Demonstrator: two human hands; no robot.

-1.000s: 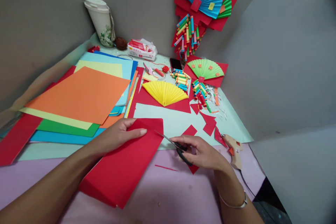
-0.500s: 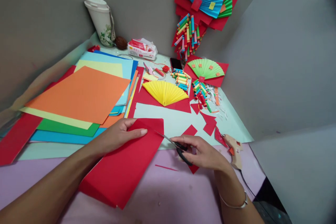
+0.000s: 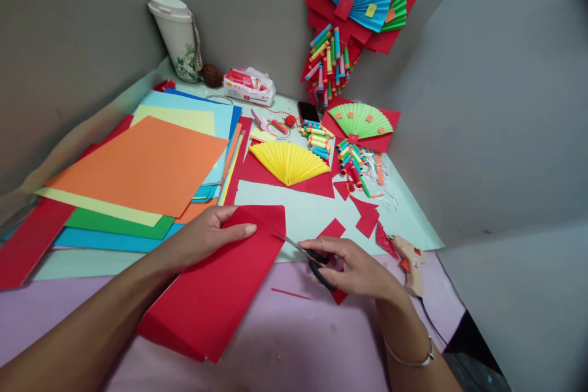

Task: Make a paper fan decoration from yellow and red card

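Lilac table (image 3: 331, 337), left fingers (image 3: 239, 232) pinching red paper (image 3: 225, 294), right fingers (image 3: 327, 244) gripping scissors (image 3: 316, 255)

Red sheet (image 3: 225, 294): long, plain, matte, roughly rectangular. Located on the near side of the yellow fan (image 3: 288, 162), mostly left of the fan's point. Pose: slanted, far end toward the fan, near end running off down-left. Far edge straight; near-left portion darker and bent; small nick visible at the near edge. Sheet and fan do not touch.

Scissors (image 3: 305, 251): slim grey metal blades, black looped handles partly hidden. Located on the near side of the fan, handles slightly right of its point. Tips directed left, overlapping the sheet's right-hand margin. Whether blades straddle the paper: cannot tell.
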